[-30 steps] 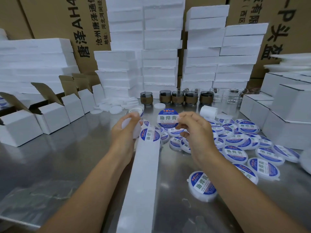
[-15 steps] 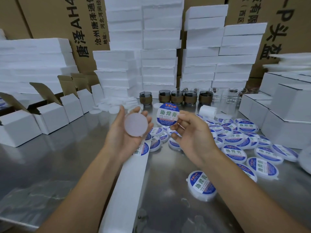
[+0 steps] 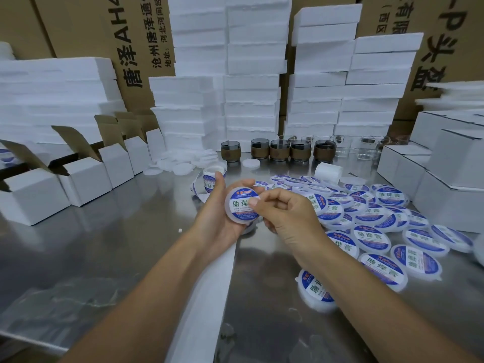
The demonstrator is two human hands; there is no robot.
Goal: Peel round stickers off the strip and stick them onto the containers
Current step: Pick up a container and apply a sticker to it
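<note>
- Two hands meet over one round white container [image 3: 228, 208] just above the middle of the frame.
- The left hand [image 3: 213, 218] cups it from below, fingers curled round its rim, thumb up along the left edge; that grip is closed on the container.
- A blue-and-white sticker [image 3: 239, 205] lies on its lid. The right hand [image 3: 288, 218] presses its thumb on the sticker's right part, with its other fingers curled at the container's right edge.
- What the container holds is hidden under the lid.
- Both forearms reach in from the lower edge of the frame.
- A white strip [image 3: 207, 297] runs from under the left hand down to the bottom edge; its far end, bearing stickers, curls just above the left thumb.
- Many labelled containers [image 3: 377, 213] lie heaped on the steel tabletop [image 3: 117, 244] at right.
- Plain white discs [image 3: 178, 163] lie piled at upper centre, beside open white cartons [image 3: 86, 176] at left.
- Foam slabs [image 3: 251, 100] are stacked behind.
</note>
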